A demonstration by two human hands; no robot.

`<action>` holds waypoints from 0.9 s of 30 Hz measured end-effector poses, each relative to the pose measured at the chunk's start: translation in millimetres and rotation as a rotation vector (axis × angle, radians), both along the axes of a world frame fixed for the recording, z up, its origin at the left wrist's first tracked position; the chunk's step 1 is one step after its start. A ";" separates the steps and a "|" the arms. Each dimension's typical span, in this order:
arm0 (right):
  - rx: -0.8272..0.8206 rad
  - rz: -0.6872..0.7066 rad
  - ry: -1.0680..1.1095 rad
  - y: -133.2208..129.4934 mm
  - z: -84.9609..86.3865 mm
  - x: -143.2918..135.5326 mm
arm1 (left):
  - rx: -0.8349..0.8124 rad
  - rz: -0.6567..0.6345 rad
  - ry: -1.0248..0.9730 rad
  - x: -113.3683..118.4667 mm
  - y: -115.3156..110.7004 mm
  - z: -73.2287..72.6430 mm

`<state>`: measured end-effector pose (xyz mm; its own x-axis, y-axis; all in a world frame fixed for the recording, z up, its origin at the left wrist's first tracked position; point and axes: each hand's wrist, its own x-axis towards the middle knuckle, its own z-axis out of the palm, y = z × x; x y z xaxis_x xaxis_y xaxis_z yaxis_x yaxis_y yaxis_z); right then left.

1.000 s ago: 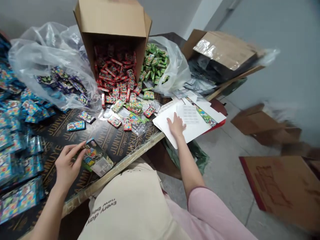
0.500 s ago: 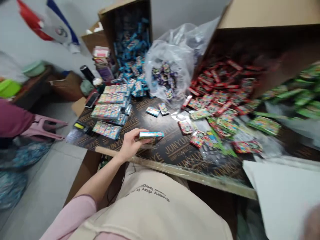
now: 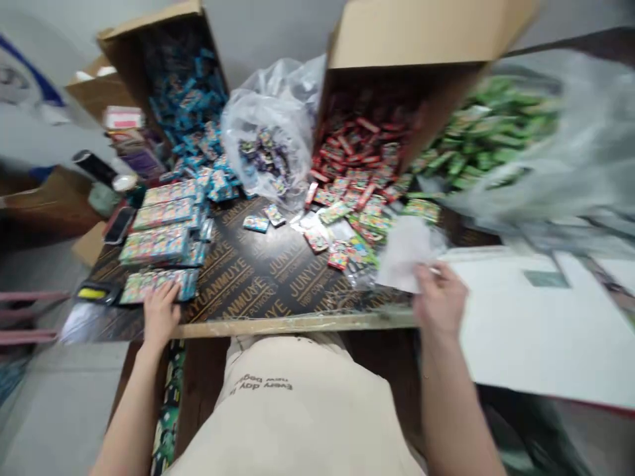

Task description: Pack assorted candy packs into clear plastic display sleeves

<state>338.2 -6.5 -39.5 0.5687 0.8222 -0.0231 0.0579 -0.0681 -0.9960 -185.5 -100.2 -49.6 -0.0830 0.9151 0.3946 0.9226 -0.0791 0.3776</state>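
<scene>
My left hand (image 3: 161, 307) is at the front row of the stacked flat packs, its fingers curled over the near edge of a colourful pack (image 3: 139, 285). Its thumb is hidden. Over the table's right part, my right hand (image 3: 441, 301) pinches a thin whitish sheet (image 3: 407, 254), perhaps a plastic bag; blur hides which. More stacked packs (image 3: 156, 243) lie in rows behind my left hand. Two small blue-and-white packets (image 3: 256, 223) lie apart in the table's middle.
A box (image 3: 114, 49) spills blue packets, a clear bag (image 3: 292, 132) holds dark ones, and another box (image 3: 407, 39) spills red ones. Green packets (image 3: 501, 125) lie by plastic at the right. White board (image 3: 536, 337) is beside my right arm. A phone (image 3: 119, 225) lies left.
My left hand has carried the flat pack leftward to the front stack. My right hand has come in from the lower right and now holds the whitish sheet. The view has turned right.
</scene>
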 end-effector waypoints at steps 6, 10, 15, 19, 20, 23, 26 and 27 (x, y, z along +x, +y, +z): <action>-0.076 0.506 0.422 -5.5 28.1 -52.9 | -0.022 0.081 -0.349 78.2 38.1 31.7; -0.065 0.740 0.349 -7.0 29.7 -83.6 | -0.286 -0.178 -0.832 152.2 77.4 51.6; 0.401 0.685 -0.417 -23.5 27.8 -91.9 | -0.493 -0.154 -1.225 196.1 101.7 47.0; 0.755 0.663 -0.892 -32.9 19.6 -91.6 | -0.679 -0.061 -1.340 206.1 98.9 33.1; 0.798 0.653 -0.959 -34.3 16.3 -91.4 | -0.668 -0.039 -1.332 206.9 96.3 29.2; 0.845 0.638 -1.046 -36.6 6.0 -90.1 | -0.639 0.043 -1.375 205.7 85.6 18.9; 0.827 0.688 -1.031 -36.5 -2.3 -89.6 | -0.752 0.057 -1.547 201.6 75.9 15.5; 0.818 0.748 -1.018 -36.2 -4.4 -90.1 | -0.780 0.040 -1.583 200.4 74.2 16.2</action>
